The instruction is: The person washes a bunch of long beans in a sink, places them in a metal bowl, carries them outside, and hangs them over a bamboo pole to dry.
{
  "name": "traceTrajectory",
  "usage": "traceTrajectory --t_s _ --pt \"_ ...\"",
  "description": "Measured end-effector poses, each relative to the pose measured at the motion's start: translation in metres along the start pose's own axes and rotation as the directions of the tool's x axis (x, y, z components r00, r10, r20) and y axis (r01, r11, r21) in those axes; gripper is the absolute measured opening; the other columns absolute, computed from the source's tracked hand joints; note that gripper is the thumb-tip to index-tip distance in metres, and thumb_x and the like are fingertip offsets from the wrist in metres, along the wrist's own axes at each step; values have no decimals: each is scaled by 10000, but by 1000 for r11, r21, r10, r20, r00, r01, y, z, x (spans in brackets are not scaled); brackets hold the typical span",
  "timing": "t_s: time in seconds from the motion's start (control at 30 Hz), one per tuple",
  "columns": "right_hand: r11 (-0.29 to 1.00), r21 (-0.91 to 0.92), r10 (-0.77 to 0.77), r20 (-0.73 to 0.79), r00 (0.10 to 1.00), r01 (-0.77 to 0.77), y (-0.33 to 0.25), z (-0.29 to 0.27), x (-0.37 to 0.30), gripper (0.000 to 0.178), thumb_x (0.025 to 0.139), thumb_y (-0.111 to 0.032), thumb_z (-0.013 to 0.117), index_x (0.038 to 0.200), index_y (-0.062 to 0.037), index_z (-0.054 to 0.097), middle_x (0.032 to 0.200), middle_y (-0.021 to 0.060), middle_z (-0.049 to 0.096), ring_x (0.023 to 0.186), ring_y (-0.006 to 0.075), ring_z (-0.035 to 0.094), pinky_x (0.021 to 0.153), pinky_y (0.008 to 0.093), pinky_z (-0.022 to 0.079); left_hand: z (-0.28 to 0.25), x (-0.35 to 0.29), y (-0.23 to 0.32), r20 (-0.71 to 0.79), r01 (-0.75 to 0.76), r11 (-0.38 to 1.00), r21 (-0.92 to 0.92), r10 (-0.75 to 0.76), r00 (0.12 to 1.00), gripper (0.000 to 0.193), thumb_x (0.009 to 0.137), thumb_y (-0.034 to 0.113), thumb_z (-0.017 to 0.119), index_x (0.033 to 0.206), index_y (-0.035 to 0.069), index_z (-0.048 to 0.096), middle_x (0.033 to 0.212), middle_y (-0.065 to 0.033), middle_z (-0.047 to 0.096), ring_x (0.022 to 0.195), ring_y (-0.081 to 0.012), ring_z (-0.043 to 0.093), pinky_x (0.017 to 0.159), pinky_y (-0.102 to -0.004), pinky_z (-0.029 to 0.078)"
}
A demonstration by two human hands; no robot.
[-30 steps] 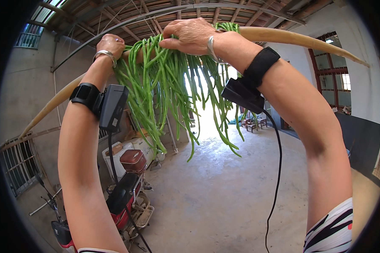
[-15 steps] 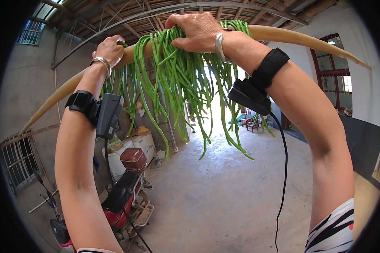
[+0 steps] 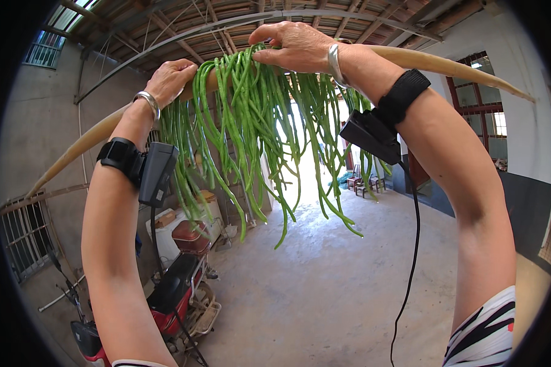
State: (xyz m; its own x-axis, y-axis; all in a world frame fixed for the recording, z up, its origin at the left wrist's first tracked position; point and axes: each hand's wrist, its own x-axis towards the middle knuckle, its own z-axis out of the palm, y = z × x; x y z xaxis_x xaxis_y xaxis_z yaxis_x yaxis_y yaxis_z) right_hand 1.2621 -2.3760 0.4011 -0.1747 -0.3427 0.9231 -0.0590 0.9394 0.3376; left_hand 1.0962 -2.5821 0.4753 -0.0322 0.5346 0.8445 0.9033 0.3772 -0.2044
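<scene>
Long green beans (image 3: 251, 116) hang in a thick bunch, draped over a smooth pale wooden pole (image 3: 465, 67) raised at head height or above. At the bunch's left end, my left hand (image 3: 170, 82) is closed over the pole and the beans there; its fingertips are partly hidden. My right hand (image 3: 297, 48) reaches across the top of the bunch, its fingers and thumb curled around beans on the pole. Some strands under the left hand are blurred by motion. Each wrist wears a silver bangle, and each forearm a strapped black device with a cable.
Below left stands a red and black motorbike (image 3: 180, 281) with a dark red rear box. White appliances (image 3: 165, 231) line the wall behind it. Small stools (image 3: 362, 183) stand by the bright doorway, with a barred window (image 3: 480, 104) to the right. The floor is concrete.
My left hand has shifted slightly right and down, and beans now hang right beside and below it. The left strands have swung. My right hand has moved a little to the right.
</scene>
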Motion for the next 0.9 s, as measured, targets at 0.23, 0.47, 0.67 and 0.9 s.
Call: traceTrajectory --t_s 0.23,0.47,0.67,0.9 --pt "974 152 182 -88 979 -168 30 -31 -4 399 772 -355 505 1007 -35 552 849 178 604 768 254 602 693 337 479 -1 -8 3 -108 53 993 109 -41 993 367 797 365 451 929 59 605 828 -94 615 785 -201 564 717 -301 413" --pt "849 -133 491 -158 857 -511 96 -32 -28 382 738 -396 543 862 -45 632 787 125 625 735 202 606 680 311 475 -2 4 10 -172 22 987 156 5 985 403 822 363 457 935 3 597 832 -115 618 794 -188 576 714 -290 422" --pt "718 -270 648 -78 758 -642 73 -34 -32 448 658 -454 609 515 -30 571 498 97 528 482 170 544 480 285 430 30 32 70 -22 -61 997 -38 60 998 532 842 471 399 997 -6 578 981 -134 589 934 -204 542 805 -302 395" --pt "682 -200 693 -133 709 -704 87 -34 -33 350 623 -329 593 616 21 602 611 157 579 599 228 581 606 331 456 66 51 111 66 -259 966 5 258 964 544 841 478 386 1066 6 539 992 -141 587 935 -217 545 794 -308 409"
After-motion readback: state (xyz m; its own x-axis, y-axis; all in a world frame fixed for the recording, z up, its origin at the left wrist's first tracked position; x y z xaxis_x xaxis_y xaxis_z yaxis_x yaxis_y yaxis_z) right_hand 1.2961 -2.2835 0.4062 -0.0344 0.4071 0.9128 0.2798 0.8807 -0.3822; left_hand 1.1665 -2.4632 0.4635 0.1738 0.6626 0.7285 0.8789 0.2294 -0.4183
